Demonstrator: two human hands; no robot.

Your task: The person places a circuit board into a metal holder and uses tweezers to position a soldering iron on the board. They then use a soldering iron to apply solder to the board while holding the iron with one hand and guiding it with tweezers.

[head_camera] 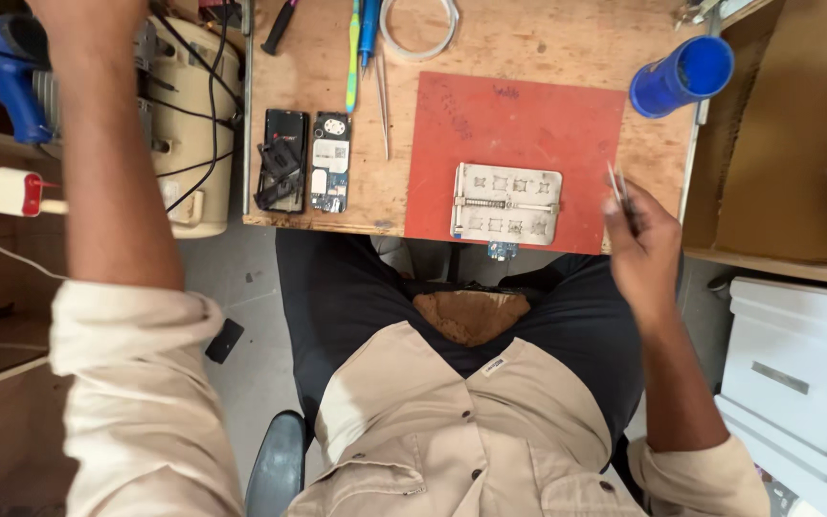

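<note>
My right hand (pixel 645 251) hovers at the right edge of the red mat (pixel 519 124) and grips metal tweezers (pixel 617 191) whose tips point up. To its left a metal fixture plate (pixel 506 203) lies on the mat's near edge. My left arm reaches up to the far left; my left hand (pixel 88 8) is mostly cut off at the top edge, over a cream-coloured machine (pixel 193 105), and what it holds is hidden. An opened phone (pixel 282 159) and its circuit board (pixel 331 163) lie on the wooden bench left of the mat.
A blue cup (pixel 683 75) stands at the bench's right back. Screwdrivers, a second pair of tweezers (pixel 382 91) and a wire coil (pixel 418 27) lie at the back. A blue glue gun (pixel 2 67) sits far left. A white box (pixel 801 373) is at the right.
</note>
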